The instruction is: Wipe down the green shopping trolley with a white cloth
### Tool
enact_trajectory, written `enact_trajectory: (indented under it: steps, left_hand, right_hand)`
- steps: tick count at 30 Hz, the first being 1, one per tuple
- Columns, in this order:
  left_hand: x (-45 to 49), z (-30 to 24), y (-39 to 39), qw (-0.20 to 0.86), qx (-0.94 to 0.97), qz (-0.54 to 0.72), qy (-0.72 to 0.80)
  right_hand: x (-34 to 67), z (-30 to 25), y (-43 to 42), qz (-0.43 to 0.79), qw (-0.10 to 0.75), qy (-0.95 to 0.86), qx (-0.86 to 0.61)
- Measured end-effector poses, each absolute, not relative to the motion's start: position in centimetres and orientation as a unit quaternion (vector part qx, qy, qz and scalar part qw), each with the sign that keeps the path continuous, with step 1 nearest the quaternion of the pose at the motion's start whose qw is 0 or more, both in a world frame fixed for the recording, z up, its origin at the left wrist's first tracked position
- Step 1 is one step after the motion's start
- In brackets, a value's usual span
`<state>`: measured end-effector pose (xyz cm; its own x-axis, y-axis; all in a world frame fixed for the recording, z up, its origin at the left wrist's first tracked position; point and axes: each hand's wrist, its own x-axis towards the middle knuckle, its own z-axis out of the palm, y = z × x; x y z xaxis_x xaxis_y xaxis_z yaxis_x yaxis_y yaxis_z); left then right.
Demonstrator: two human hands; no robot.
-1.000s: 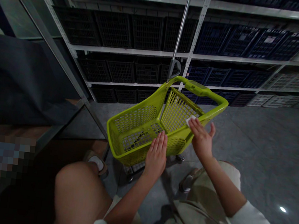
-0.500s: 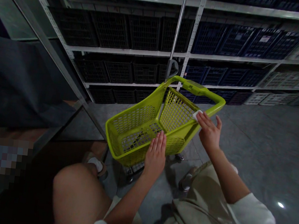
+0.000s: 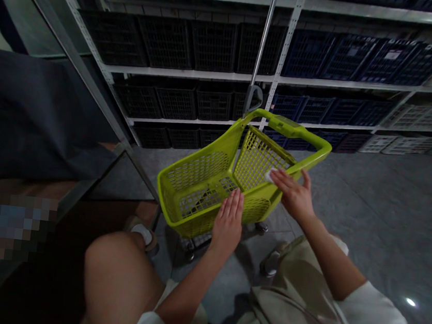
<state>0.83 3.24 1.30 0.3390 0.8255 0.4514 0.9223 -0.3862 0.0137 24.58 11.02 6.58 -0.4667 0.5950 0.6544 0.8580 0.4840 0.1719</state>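
Left hand [image 3: 228, 221], flat and open, braces the near wall of a lime-green plastic mesh trolley basket [image 3: 199, 173] on the grey floor [image 3: 370, 211]. Right hand [image 3: 293, 196] pins a small white cloth [image 3: 269, 175] to its right rim with outstretched fingers. A harder push could roll the wheeled basket away.

sleeves: white, pushed up | shorts: beige | shoes: pale, dark-trimmed | hands [image 3: 228, 220]: bare

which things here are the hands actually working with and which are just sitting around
In use:
lime-green plastic mesh trolley basket
small white wipe, pressed on its right rim by the right hand
left hand, flat on its near wall

Just around:
dark plastic crates on grey metal shelving
metal pole behind the basket
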Motion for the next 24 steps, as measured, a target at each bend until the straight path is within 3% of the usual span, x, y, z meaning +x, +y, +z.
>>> enact_trajectory:
  steps: [5, 11, 16, 20, 24]
  left_hand:
    - [0.9, 1.2, 3.3, 0.117, -0.807, -0.209, -0.540]
    - [1.0, 1.4, 3.2, 0.118, -0.809, -0.208, -0.537]
    - [0.9, 1.6, 3.1, 0.120, -0.811, -0.195, -0.539]
    - [1.0, 1.4, 3.1, 0.125, -0.808, -0.186, -0.545]
    - [1.1, 1.4, 3.1, 0.124, -0.807, -0.193, -0.544]
  right_hand:
    - [25.0, 6.3, 11.5, -0.285, 0.328, -0.727, -0.531]
    - [16.9, 3.9, 6.8, -0.175, 0.282, -0.826, -0.456]
    - [20.7, 5.5, 8.8, -0.194, 0.241, -0.852, -0.423]
    - [26.2, 7.1, 12.1, -0.267, 0.299, -0.754, -0.520]
    - [24.3, 6.2, 11.2, -0.263, 0.335, -0.718, -0.551]
